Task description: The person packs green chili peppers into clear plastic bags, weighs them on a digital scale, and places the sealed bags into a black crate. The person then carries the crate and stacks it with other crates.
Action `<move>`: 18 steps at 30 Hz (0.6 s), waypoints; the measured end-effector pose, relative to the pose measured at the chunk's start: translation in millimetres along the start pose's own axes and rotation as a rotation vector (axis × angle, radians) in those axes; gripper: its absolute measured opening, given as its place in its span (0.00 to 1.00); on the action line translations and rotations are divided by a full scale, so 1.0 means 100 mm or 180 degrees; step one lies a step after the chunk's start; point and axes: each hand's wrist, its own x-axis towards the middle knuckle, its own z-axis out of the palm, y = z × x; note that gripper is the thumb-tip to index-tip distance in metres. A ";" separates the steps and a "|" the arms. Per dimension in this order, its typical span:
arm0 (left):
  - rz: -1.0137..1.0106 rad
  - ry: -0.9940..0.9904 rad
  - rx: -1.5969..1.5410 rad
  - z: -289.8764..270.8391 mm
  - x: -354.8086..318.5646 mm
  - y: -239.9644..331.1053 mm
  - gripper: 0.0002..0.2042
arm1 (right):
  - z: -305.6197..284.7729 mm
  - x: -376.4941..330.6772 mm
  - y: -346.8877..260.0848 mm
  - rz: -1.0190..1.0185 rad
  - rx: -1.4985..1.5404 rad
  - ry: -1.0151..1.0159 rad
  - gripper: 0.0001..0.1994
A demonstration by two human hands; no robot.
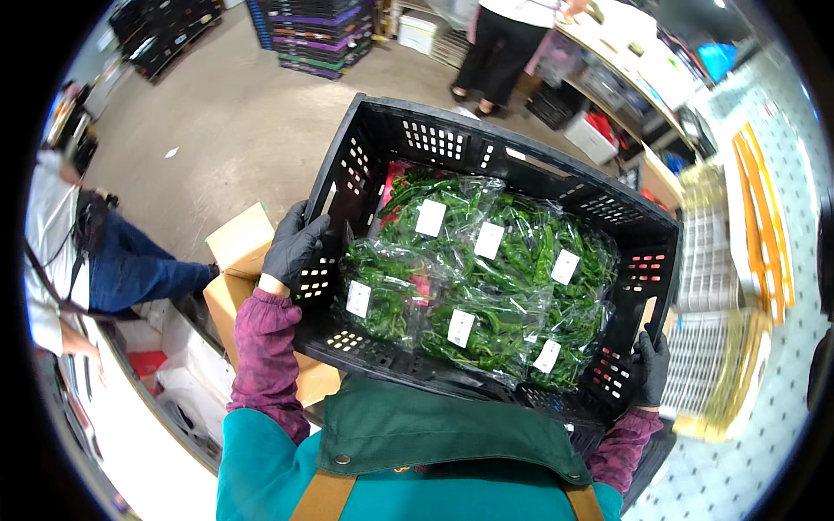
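Note:
I hold a black perforated plastic crate [382,126] in front of my body, by its two short ends. Clear plastic bags of long green peppers [508,282] lie side by side across its bottom, most with a white label facing up. Something red shows beneath the bags at the crate's left. My left hand [295,247], in a black glove, is closed around the left end by the handle slot. On the right end, my gloved right hand [651,369] grips the handle; part of it is hidden by the crate wall.
Open cardboard boxes [243,243] stand left of the crate. A person in jeans [143,260] is at the far left, and another in black trousers [504,52] stands beyond the crate. Stacked crates [320,35] rise at the back. White slatted baskets [708,365] are on the right.

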 end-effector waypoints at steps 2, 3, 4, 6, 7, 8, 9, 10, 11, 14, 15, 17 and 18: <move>-0.0155 0.0157 0.0342 0.12 0.80 0.62 0.19 | 0.51 0.97 -0.13 0.0167 0.0144 -0.0206 0.11; -0.0178 0.0316 0.0136 1.01 1.10 0.63 0.20 | 0.06 2.01 -0.29 0.0228 0.0008 -0.0465 0.11; -0.0301 0.0617 -0.0053 1.89 1.43 0.67 0.20 | -0.29 3.21 -0.48 -0.0112 0.0024 -0.0664 0.11; -0.0328 0.0598 0.0273 2.34 1.90 1.09 0.21 | -0.18 4.03 -0.16 -0.0040 0.0548 -0.0861 0.11; -0.0268 0.0699 0.0444 2.55 2.10 1.27 0.20 | -0.15 4.46 -0.14 0.0103 0.0157 -0.0952 0.12; -0.0314 0.0883 0.0483 2.85 2.33 1.55 0.20 | -0.02 4.96 -0.18 0.0163 0.0417 -0.0977 0.11; -0.0374 0.1007 0.0626 3.10 2.50 1.77 0.19 | 0.13 5.41 -0.26 0.0220 0.0657 -0.1002 0.10; -0.0445 0.1130 0.0755 3.36 2.59 1.93 0.18 | 0.21 5.85 -0.31 0.0283 0.0880 -0.1028 0.09; -0.0459 0.1268 0.0631 3.56 2.69 1.94 0.17 | 0.17 6.32 -0.37 0.0484 0.0808 -0.1304 0.09; -0.0255 0.1320 0.0705 3.81 3.20 2.07 0.15 | 0.53 7.18 -0.38 0.0434 0.0156 -0.1605 0.11; -0.0156 0.1372 0.0554 3.86 3.40 2.13 0.13 | 0.68 7.36 -0.44 0.0383 0.0236 -0.1568 0.11; 0.0149 0.1623 0.0552 4.01 3.76 2.38 0.09 | 1.00 7.77 -0.68 0.0194 0.0448 -0.1689 0.13; 0.0071 0.1766 0.0607 4.64 3.59 1.90 0.11 | 0.33 8.45 -0.35 0.0022 0.0504 -0.1740 0.16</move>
